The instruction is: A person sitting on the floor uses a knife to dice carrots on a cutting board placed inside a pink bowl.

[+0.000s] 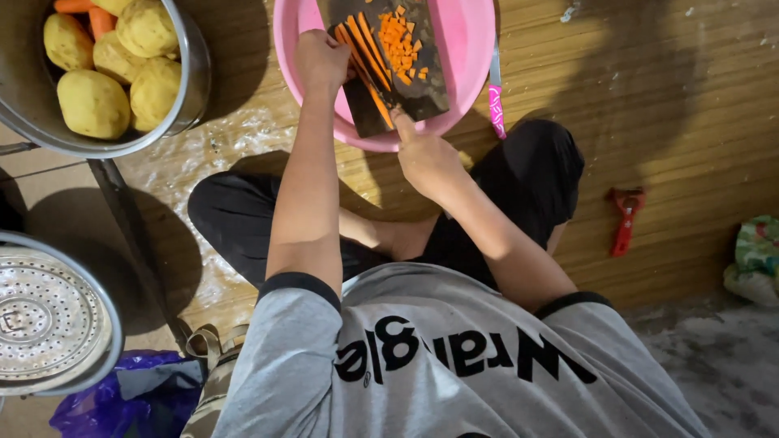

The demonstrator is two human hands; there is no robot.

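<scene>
A pink basin (466, 49) sits on the wooden floor in front of my crossed legs. A dark cutting board (422, 93) lies across it. On the board are long carrot strips (367, 50) and a heap of diced carrot (399, 45). My left hand (319, 58) presses down on the near ends of the strips at the board's left edge. My right hand (426, 158) is at the board's near corner, its index finger stretched onto the board by a strip's end and the other fingers curled under. A pink-handled knife (496, 101) lies untouched against the basin's right rim.
A metal pot (191, 89) at top left holds peeled potatoes (93, 101) and carrots. A perforated steamer tray (45, 316) sits in a pot at lower left, with a purple bag (122, 401) below. A red peeler (626, 219) and a bundle (755, 259) lie to the right.
</scene>
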